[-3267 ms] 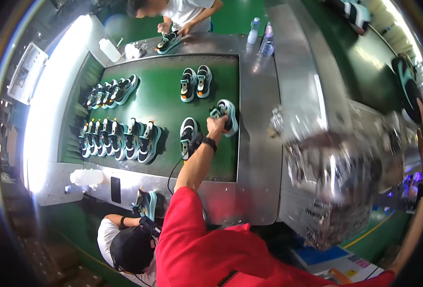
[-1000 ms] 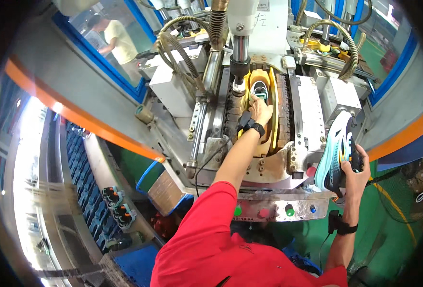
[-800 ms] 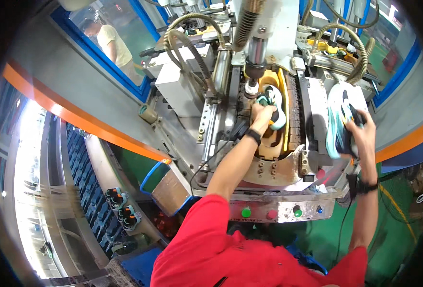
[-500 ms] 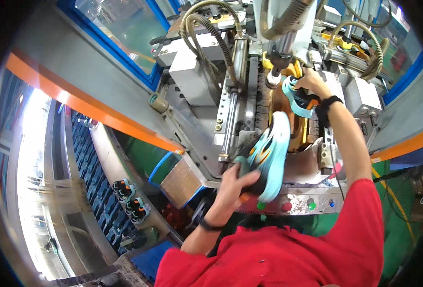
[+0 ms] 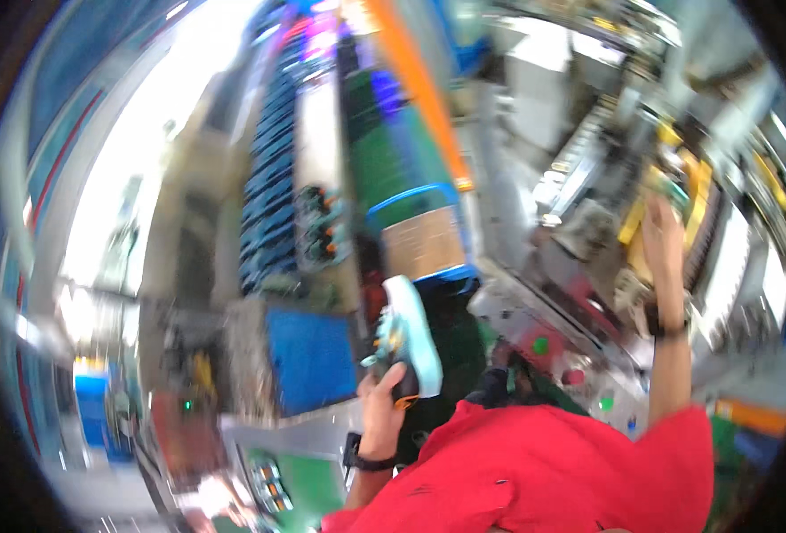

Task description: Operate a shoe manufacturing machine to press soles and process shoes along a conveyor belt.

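Note:
My left hand (image 5: 381,410), a dark band at its wrist, is closed around the dark heel of a light-blue and white sports shoe (image 5: 418,333). The shoe points away from me, out to the left of the machine. My right arm reaches forward into the machine. There my right hand (image 5: 663,233) is at a blurred teal shoe (image 5: 674,190) between yellow machine parts (image 5: 697,202). Motion smears the fingers of this hand, so its grip on that shoe cannot be made out.
Dark shoes with teal and orange (image 5: 319,226) stand on a ledge beside a blue ridged belt (image 5: 273,186). A cardboard piece (image 5: 424,242) rests in a blue-rimmed container. More shoes (image 5: 271,484) lie on a green surface at lower left. Coloured buttons (image 5: 573,377) line the machine's front.
The view has swung left. My left hand has carried its shoe away from the machine, to the left. My right hand is still inside the machine at the other shoe.

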